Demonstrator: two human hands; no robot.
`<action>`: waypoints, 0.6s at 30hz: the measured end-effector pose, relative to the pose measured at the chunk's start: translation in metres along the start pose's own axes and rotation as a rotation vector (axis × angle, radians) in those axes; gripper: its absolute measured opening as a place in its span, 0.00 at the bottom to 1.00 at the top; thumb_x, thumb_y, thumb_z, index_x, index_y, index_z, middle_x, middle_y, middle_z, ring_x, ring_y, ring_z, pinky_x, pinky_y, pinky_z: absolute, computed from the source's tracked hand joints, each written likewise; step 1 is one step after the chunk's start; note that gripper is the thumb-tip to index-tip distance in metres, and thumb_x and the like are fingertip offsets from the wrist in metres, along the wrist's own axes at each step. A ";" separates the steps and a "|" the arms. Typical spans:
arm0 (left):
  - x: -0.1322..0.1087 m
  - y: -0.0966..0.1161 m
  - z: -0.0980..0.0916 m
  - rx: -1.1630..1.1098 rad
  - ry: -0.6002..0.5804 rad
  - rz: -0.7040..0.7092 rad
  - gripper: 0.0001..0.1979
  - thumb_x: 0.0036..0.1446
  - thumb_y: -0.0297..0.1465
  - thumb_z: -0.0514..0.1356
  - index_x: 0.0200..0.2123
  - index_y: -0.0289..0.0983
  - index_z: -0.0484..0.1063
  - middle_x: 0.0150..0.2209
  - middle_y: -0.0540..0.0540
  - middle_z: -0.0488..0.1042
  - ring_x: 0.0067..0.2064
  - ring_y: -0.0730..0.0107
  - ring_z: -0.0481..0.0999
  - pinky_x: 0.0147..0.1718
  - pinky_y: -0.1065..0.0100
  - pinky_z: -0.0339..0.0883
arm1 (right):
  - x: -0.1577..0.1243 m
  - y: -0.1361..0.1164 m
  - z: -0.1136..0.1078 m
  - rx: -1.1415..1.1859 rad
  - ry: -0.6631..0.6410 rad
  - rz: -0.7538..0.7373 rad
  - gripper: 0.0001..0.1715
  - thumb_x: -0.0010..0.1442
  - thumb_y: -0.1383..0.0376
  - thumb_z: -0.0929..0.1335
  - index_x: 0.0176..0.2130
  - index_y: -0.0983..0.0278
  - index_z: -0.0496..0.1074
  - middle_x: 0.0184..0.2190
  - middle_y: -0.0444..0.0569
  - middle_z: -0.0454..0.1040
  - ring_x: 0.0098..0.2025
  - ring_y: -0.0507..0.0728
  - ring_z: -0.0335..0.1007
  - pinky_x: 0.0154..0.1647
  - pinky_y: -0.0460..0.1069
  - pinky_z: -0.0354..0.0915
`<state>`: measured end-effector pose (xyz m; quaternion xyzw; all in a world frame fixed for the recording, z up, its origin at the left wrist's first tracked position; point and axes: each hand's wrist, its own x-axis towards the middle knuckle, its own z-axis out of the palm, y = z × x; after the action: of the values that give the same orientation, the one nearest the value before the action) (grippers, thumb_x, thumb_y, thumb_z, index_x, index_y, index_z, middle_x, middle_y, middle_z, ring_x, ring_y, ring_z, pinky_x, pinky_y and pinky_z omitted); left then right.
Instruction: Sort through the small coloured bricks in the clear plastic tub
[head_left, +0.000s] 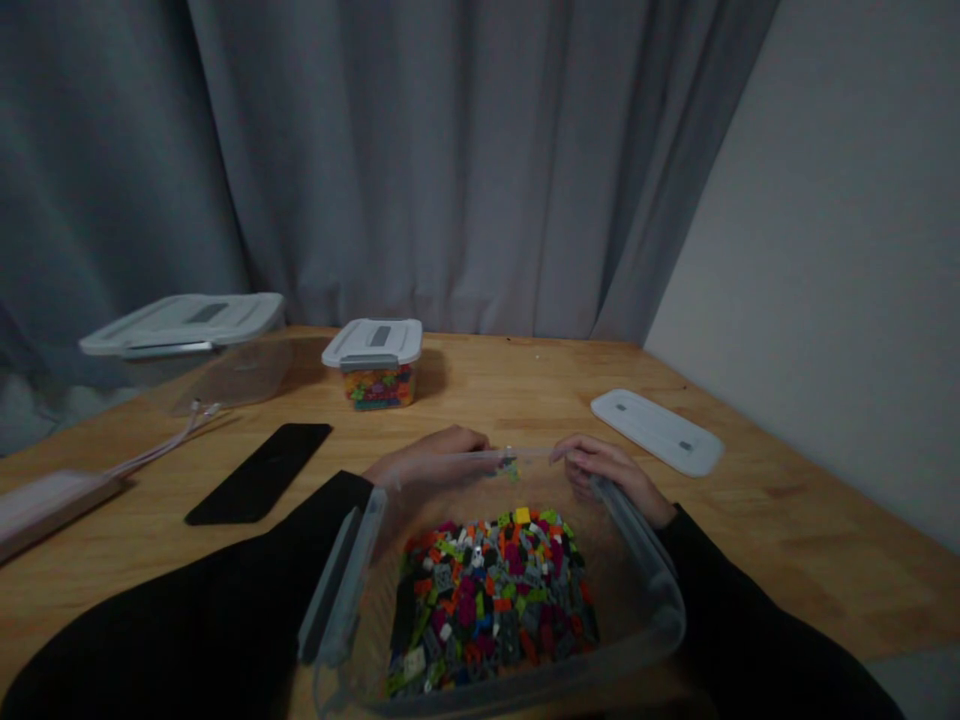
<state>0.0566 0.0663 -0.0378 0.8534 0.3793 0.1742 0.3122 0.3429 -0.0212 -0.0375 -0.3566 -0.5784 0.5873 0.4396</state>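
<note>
A clear plastic bin [626, 640] stands close in front of me, tilted slightly, with many small coloured toy bricks [495, 590] spread over its bottom. Beyond its far wall my left hand [450, 445] lies low over the table, fingers curled and partly hidden. A small cluster of green and grey bricks [508, 466] shows near its fingertips, seen by the bin's far rim. My right hand [604, 468] is at the far right corner of the bin, its fingers bent inward. Whatever either hand holds is too small or hidden to make out.
A white lid [656, 430] lies to the right on the wooden table [510, 380]. Behind stand a small lidded box of bricks [379, 385] and a large lidded clear box [225, 375]. A black phone [262, 472] and a pale device with a cable [56, 505] lie left.
</note>
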 end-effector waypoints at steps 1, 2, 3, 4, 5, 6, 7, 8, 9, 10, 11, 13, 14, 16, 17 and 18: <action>0.006 0.000 0.002 0.049 -0.013 0.038 0.23 0.62 0.52 0.58 0.35 0.37 0.75 0.34 0.46 0.77 0.36 0.62 0.73 0.35 0.64 0.64 | 0.000 0.000 0.000 0.001 0.001 -0.004 0.20 0.62 0.51 0.73 0.44 0.64 0.77 0.23 0.40 0.61 0.25 0.50 0.53 0.27 0.48 0.46; 0.011 0.000 0.006 0.107 -0.004 0.090 0.21 0.63 0.50 0.59 0.37 0.38 0.75 0.38 0.44 0.77 0.39 0.60 0.74 0.39 0.63 0.66 | 0.000 0.000 0.000 0.001 0.001 -0.008 0.20 0.63 0.51 0.73 0.45 0.64 0.77 0.23 0.40 0.60 0.25 0.50 0.52 0.27 0.48 0.46; 0.016 0.000 0.011 0.170 0.032 0.159 0.19 0.64 0.49 0.59 0.41 0.38 0.74 0.42 0.42 0.77 0.44 0.58 0.74 0.44 0.61 0.68 | 0.000 0.001 0.000 -0.001 -0.003 -0.011 0.19 0.63 0.52 0.73 0.45 0.64 0.77 0.23 0.40 0.60 0.25 0.50 0.52 0.27 0.48 0.46; 0.019 0.001 0.016 0.221 0.078 0.227 0.19 0.65 0.48 0.59 0.45 0.39 0.74 0.48 0.41 0.77 0.49 0.56 0.74 0.50 0.58 0.68 | 0.000 0.001 0.000 -0.003 -0.007 -0.012 0.19 0.64 0.51 0.72 0.45 0.64 0.78 0.24 0.39 0.60 0.24 0.49 0.52 0.26 0.48 0.46; 0.020 0.002 0.022 0.270 0.103 0.297 0.21 0.67 0.48 0.57 0.51 0.39 0.73 0.53 0.39 0.75 0.55 0.54 0.72 0.56 0.56 0.66 | 0.000 0.001 0.000 -0.006 -0.010 -0.009 0.19 0.64 0.51 0.72 0.45 0.64 0.78 0.24 0.40 0.60 0.24 0.49 0.52 0.26 0.48 0.46; 0.020 0.003 0.028 0.307 0.103 0.355 0.23 0.69 0.49 0.55 0.57 0.40 0.70 0.59 0.38 0.73 0.61 0.52 0.70 0.61 0.53 0.62 | 0.000 0.001 0.000 -0.007 -0.010 -0.005 0.20 0.63 0.51 0.72 0.45 0.63 0.78 0.24 0.40 0.61 0.24 0.49 0.52 0.26 0.48 0.46; 0.019 0.005 0.033 0.318 0.080 0.388 0.25 0.71 0.49 0.53 0.63 0.42 0.67 0.64 0.38 0.69 0.66 0.51 0.66 0.65 0.50 0.58 | 0.000 0.000 0.000 -0.008 -0.007 0.000 0.20 0.63 0.51 0.73 0.45 0.63 0.78 0.24 0.40 0.61 0.25 0.50 0.52 0.26 0.48 0.46; 0.017 0.007 0.037 0.314 0.043 0.405 0.27 0.72 0.48 0.51 0.67 0.43 0.63 0.69 0.39 0.65 0.70 0.50 0.61 0.67 0.48 0.54 | 0.000 0.000 0.000 -0.008 -0.001 0.003 0.20 0.62 0.50 0.73 0.45 0.63 0.78 0.25 0.40 0.62 0.25 0.50 0.53 0.25 0.48 0.46; 0.014 0.009 0.039 0.300 0.004 0.411 0.27 0.73 0.47 0.49 0.70 0.45 0.60 0.71 0.40 0.62 0.72 0.50 0.58 0.69 0.47 0.51 | 0.000 0.000 0.000 -0.009 0.006 0.005 0.21 0.62 0.50 0.74 0.44 0.63 0.78 0.25 0.41 0.62 0.25 0.50 0.53 0.25 0.48 0.47; 0.012 0.010 0.041 0.281 -0.034 0.414 0.27 0.74 0.46 0.48 0.72 0.48 0.57 0.73 0.42 0.60 0.73 0.51 0.56 0.70 0.46 0.50 | 0.000 0.000 0.000 -0.009 0.013 0.006 0.21 0.61 0.50 0.74 0.44 0.63 0.78 0.25 0.41 0.62 0.25 0.50 0.54 0.26 0.47 0.47; 0.010 0.011 0.041 0.263 -0.066 0.419 0.26 0.75 0.44 0.46 0.73 0.49 0.55 0.73 0.44 0.59 0.74 0.52 0.56 0.70 0.46 0.50 | 0.000 -0.001 0.000 -0.009 0.015 0.007 0.21 0.61 0.50 0.74 0.44 0.63 0.78 0.25 0.41 0.62 0.25 0.50 0.54 0.26 0.47 0.48; 0.007 0.012 0.040 0.235 -0.089 0.431 0.25 0.76 0.43 0.46 0.72 0.51 0.56 0.72 0.45 0.63 0.72 0.55 0.59 0.69 0.47 0.53 | 0.000 -0.001 0.001 -0.016 0.011 0.007 0.21 0.61 0.49 0.73 0.44 0.63 0.78 0.24 0.40 0.62 0.25 0.50 0.54 0.26 0.48 0.48; 0.006 0.011 0.039 0.227 -0.085 0.435 0.24 0.76 0.42 0.46 0.71 0.51 0.59 0.70 0.45 0.65 0.71 0.55 0.62 0.68 0.49 0.55 | 0.000 -0.001 0.001 -0.018 0.007 0.007 0.21 0.62 0.49 0.73 0.45 0.63 0.78 0.24 0.40 0.61 0.25 0.50 0.54 0.26 0.48 0.48; 0.007 0.008 0.039 0.213 -0.043 0.432 0.22 0.76 0.42 0.47 0.67 0.48 0.65 0.66 0.44 0.70 0.67 0.57 0.67 0.65 0.52 0.61 | 0.000 -0.002 0.001 -0.024 0.003 0.007 0.21 0.62 0.50 0.73 0.45 0.63 0.78 0.24 0.41 0.61 0.25 0.50 0.55 0.26 0.48 0.47; 0.008 0.006 0.039 0.210 -0.018 0.429 0.20 0.76 0.41 0.47 0.64 0.46 0.69 0.63 0.44 0.72 0.64 0.58 0.70 0.63 0.54 0.63 | 0.000 -0.002 0.001 -0.029 0.006 0.008 0.21 0.62 0.50 0.73 0.45 0.63 0.78 0.25 0.41 0.62 0.25 0.50 0.55 0.26 0.47 0.48; 0.009 0.003 0.040 0.208 0.009 0.427 0.19 0.76 0.41 0.48 0.60 0.45 0.72 0.61 0.43 0.74 0.62 0.59 0.71 0.61 0.56 0.65 | -0.001 -0.002 0.001 -0.031 0.009 0.011 0.21 0.62 0.50 0.73 0.44 0.63 0.78 0.25 0.41 0.62 0.26 0.50 0.55 0.26 0.47 0.48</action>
<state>0.0856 0.0551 -0.0648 0.9410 0.2074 0.2003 0.1769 0.3426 -0.0222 -0.0352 -0.3691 -0.5836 0.5790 0.4335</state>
